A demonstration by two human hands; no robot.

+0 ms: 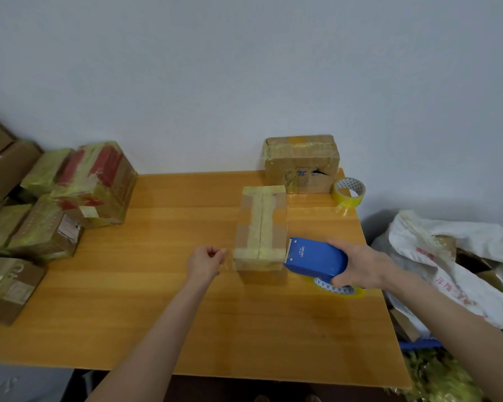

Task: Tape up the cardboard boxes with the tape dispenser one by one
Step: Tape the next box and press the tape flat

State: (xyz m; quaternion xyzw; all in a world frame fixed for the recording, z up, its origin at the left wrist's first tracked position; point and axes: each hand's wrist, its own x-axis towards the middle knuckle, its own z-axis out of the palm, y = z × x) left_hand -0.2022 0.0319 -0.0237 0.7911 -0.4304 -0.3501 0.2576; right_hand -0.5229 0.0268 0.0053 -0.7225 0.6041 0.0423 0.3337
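Wooden table (157, 300).
Taped boxes (93, 181), stacked along its left edge.
Worn carton (301, 163), far right corner.
Cardboard box (260, 227), mid-surface towards the right edge, yellowish tape over seam and ends.
Blue tape dispenser (314, 261), at that box's near right corner, grasped by the right hand (357, 268).
Left hand (205, 261), near the box's near left corner, fingertips pinched; what they hold cannot be told.
Spare tape roll (349, 191), beside the carton.

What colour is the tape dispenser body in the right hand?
Blue tape dispenser, held in the right hand; shows best in the head view.
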